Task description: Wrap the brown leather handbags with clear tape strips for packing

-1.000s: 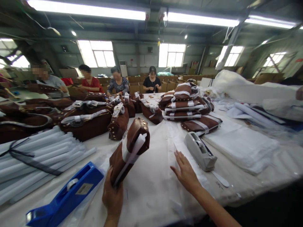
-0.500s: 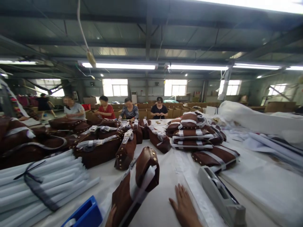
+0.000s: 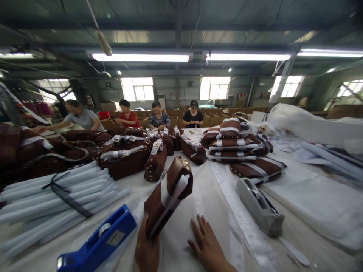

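My left hand is closed round the lower end of a brown studded bag, which stands tilted on the white table. White paper wrap sits round the bag's folded top. Just to the right of the bag, my right hand lies flat on the table with its fingers stretched out, holding nothing.
A blue tape dispenser lies at the front left, a grey tape dispenser to the right. White paper rolls lie at the left. Stacks of brown bags fill the middle. Several people sit at the far end.
The camera tilted up, then partly back down. My right hand has slid left, closer to the bag. My left hand keeps its hold on the bag.
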The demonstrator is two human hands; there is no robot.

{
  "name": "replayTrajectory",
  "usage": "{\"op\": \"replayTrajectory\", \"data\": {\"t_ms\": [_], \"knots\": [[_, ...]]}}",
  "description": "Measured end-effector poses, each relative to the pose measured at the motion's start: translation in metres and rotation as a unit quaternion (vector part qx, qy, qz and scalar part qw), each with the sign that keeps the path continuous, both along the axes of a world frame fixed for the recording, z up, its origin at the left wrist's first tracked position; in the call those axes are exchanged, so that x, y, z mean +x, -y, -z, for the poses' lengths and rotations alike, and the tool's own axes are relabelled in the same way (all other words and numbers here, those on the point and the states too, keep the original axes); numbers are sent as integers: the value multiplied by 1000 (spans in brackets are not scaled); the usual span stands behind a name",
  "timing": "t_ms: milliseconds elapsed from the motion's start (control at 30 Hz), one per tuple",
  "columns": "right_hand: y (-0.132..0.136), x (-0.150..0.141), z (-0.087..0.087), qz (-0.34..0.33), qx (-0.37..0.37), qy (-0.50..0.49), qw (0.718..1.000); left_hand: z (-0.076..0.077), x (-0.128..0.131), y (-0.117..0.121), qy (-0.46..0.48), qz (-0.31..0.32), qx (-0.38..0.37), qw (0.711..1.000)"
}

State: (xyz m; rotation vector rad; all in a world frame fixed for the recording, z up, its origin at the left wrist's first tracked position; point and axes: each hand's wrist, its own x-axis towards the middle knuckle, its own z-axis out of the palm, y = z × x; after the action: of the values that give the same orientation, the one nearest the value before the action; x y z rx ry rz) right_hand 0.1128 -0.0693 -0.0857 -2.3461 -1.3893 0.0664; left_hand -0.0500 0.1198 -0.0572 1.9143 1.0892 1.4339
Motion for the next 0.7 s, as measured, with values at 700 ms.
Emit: {"op": "replayTrajectory", "data": {"t_ms": [700], "knots": [[-44,19,-53,-107,65,12,992,-29,-17,14,-71,5,152,986]]}}
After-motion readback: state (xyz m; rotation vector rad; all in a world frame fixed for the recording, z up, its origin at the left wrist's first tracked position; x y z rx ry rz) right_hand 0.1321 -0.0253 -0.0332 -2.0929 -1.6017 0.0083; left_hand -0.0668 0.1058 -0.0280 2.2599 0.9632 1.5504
